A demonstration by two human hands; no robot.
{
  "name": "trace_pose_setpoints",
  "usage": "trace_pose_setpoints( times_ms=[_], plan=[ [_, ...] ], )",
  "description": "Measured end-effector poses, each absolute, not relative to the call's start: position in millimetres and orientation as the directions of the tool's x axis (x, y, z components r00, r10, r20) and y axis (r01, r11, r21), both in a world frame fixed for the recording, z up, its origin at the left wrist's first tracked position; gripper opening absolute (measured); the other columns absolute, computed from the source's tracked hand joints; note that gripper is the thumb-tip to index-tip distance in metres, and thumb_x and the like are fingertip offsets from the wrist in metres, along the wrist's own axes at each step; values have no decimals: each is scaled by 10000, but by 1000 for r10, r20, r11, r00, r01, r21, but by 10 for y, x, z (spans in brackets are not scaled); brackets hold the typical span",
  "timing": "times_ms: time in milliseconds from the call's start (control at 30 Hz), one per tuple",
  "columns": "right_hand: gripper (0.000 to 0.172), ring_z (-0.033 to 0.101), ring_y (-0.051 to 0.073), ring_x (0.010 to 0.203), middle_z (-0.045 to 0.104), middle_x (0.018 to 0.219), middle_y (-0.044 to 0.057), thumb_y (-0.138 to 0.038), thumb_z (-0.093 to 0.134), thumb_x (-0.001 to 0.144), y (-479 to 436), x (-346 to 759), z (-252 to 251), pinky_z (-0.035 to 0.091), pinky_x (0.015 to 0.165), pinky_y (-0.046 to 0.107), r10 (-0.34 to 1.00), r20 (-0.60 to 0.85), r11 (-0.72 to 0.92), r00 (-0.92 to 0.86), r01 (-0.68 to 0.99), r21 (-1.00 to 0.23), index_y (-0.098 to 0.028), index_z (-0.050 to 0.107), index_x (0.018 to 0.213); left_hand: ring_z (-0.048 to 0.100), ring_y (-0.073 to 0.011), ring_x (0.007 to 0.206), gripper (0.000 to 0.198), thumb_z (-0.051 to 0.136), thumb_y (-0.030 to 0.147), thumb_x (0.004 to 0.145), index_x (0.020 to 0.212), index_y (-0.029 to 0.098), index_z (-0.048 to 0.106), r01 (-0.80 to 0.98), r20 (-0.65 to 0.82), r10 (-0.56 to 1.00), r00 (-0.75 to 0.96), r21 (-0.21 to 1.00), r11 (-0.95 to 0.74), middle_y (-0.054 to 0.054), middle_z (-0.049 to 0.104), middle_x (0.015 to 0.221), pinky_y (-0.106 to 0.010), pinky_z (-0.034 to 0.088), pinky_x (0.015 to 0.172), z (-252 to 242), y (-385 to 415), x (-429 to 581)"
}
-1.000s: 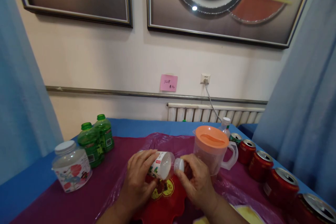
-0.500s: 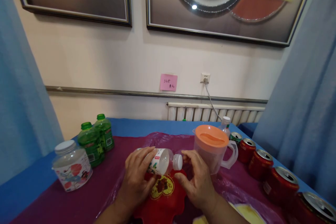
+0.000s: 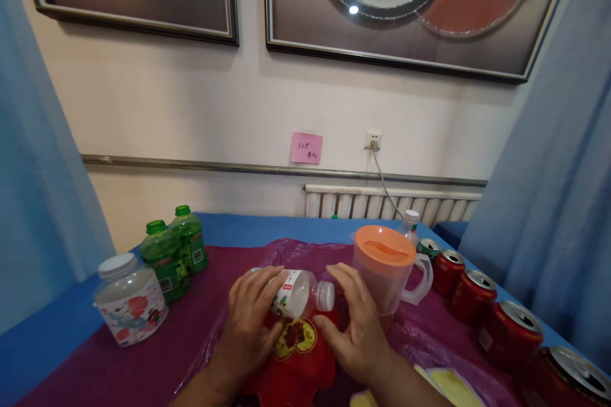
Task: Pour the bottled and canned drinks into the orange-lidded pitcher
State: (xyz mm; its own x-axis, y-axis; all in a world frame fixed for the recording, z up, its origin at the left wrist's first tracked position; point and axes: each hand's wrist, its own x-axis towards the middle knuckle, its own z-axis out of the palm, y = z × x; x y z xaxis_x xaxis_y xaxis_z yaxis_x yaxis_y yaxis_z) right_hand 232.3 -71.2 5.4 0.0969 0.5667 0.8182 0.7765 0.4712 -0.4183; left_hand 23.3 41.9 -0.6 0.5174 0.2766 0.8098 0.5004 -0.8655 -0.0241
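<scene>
My left hand [image 3: 248, 331] is wrapped round a small clear plastic bottle [image 3: 294, 293] with a printed label, held on its side above a red cloth with a gold emblem [image 3: 296, 356]. The bottle's white cap [image 3: 326, 296] points right. My right hand [image 3: 356, 324] is beside the cap with its fingers spread and lifted, the thumb just under the cap; it holds nothing.
A clear pitcher with an orange lid [image 3: 384, 267] stands just right of my hands. A row of red cans [image 3: 506, 331] runs along the right edge. Two green bottles [image 3: 174, 254] and a flowered jar with a white lid [image 3: 128, 299] stand at the left. Purple plastic sheet [image 3: 143, 356] covers the blue table.
My right hand's fingers, pinched round the white cap a second ago, have come off it and spread apart. The bottle stays in my left hand, roughly in place.
</scene>
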Motion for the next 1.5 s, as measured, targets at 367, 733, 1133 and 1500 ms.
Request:
trace_pose_setpoints(
  times_ms=[367, 733, 1133, 1500],
  plan=[
    [440, 566, 269, 1133, 589, 1215, 138, -208, 532, 952, -738, 2340, 64, 505, 950, 459, 501, 865, 470, 24, 832, -295, -215, 470, 1387, 562, -307, 1234, 606, 634, 231, 822, 1403, 230, 464, 490, 791, 285, 542, -21, -872, -130, 634, 1332, -497, 359, 1089, 14, 392, 235],
    [401, 591, 238, 1074, 589, 1190, 111, -157, 552, 933, -920, 2433, 474, 508, 890, 408, 501, 862, 491, -77, 845, -210, -250, 522, 1322, 611, -305, 1174, 579, 660, 251, 803, 1355, 229, 487, 490, 808, 397, 436, 156, -857, -110, 665, 1268, -477, 427, 1032, -25, 454, 267],
    [333, 575, 157, 582, 639, 631, -34, -467, 650, 913, -1397, 2323, -1042, 415, 611, 276, 831, 474, 391, -290, 912, -127, -241, 501, 720, 701, -284, 1060, 634, 728, 483, 741, 1271, 171, 571, 199, 484, 806, 342, 801, -565, -114, 710, 1215, -423, 567, 935, -1, 370, 384],
    [418, 525, 295, 1207, 545, 1307, 145, -480, 571, 922, -1447, 3285, -265, 422, 1010, 457, 325, 721, 71, 612, 744, -664, -192, 548, 1225, 708, -286, 1058, 668, 755, 426, 686, 1288, 209, 562, 275, 487, 813, 319, 774, -571, -93, 723, 1210, -440, 560, 949, -8, 378, 367]
  ],
)
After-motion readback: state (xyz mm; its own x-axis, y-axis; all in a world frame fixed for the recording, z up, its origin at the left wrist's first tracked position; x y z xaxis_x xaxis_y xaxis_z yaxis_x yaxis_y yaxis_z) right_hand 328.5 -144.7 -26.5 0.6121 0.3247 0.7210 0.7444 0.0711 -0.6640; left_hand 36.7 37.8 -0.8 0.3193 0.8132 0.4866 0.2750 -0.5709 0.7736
